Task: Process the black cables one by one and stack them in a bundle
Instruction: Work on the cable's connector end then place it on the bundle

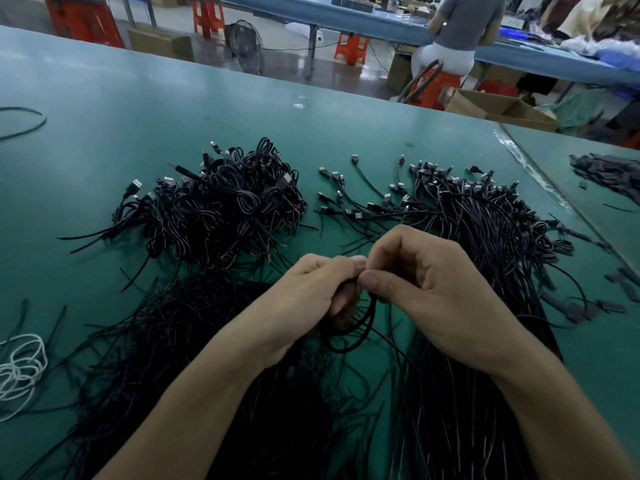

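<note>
My left hand (311,292) and my right hand (426,289) meet above the table's middle, both curled round one coiled black cable (349,337), whose loop hangs below my fingers. A heap of coiled black cables (225,206) lies behind my left hand. A spread of straight black cables (485,230) with USB plugs lies behind and under my right hand. More loose black cables (173,358) cover the table under my forearms.
The green table (104,133) runs far to the back. White cord loops (20,368) lie at the left edge, small dark strips (609,174) at the right. A lone black cable (24,123) curves at far left. A person sits on a stool (450,39) behind.
</note>
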